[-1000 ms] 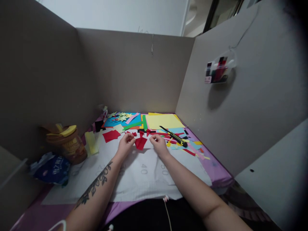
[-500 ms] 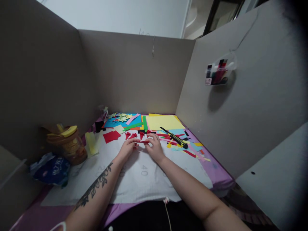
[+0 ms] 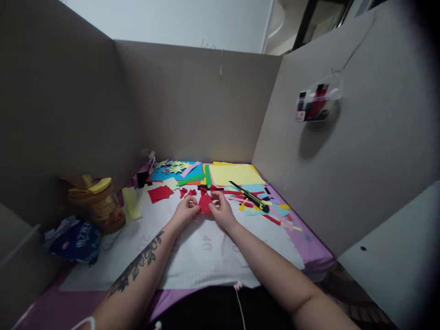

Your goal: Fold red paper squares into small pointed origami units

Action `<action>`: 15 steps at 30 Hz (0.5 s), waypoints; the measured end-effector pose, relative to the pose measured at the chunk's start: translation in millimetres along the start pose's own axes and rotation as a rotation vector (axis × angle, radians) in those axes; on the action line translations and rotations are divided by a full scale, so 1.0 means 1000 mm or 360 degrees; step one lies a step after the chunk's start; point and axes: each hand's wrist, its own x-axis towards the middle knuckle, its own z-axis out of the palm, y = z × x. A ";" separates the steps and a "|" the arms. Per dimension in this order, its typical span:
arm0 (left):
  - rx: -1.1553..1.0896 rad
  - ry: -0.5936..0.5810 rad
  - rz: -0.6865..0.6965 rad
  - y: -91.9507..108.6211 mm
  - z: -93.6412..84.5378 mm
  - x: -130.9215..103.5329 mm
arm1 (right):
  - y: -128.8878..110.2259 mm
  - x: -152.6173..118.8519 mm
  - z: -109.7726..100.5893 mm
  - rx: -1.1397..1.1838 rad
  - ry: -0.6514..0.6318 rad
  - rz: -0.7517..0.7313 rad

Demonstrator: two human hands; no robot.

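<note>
A red paper piece [image 3: 205, 204] is held up between my two hands over the white sheet [image 3: 192, 256]. My left hand [image 3: 187, 211] pinches its left edge, and my right hand [image 3: 222, 210] grips its right edge, thumb in front. Small red scraps [image 3: 190, 193] lie just beyond my fingers. To their left are red paper squares [image 3: 160, 194]. A black and yellow cutter [image 3: 254, 200] rests right of my right hand, among colored strips.
Pale yellow paper [image 3: 235, 174] and blue paper [image 3: 161, 174] with cut stars lie at the back. On the left stand a brown tub [image 3: 103, 206] and a blue packet [image 3: 74, 240]. Grey panels [image 3: 199, 105] surround the table.
The red paper has turned from nearly edge-on to showing its broad face. My hands have shifted slightly around it, still holding both sides.
</note>
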 end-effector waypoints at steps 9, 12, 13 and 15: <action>-0.0366 0.0003 -0.0250 -0.004 -0.004 0.002 | -0.003 0.001 -0.007 -0.0840 -0.0276 -0.0883; -0.0080 0.0036 -0.0261 -0.010 -0.008 0.004 | 0.008 0.008 -0.009 -0.0841 -0.0331 -0.0973; 0.0130 0.0100 -0.0197 -0.011 -0.009 0.004 | 0.012 0.011 -0.010 -0.0827 -0.0395 -0.0988; 0.0632 0.0217 0.0089 -0.013 -0.013 0.002 | 0.020 0.014 -0.014 -0.0764 -0.0573 -0.0993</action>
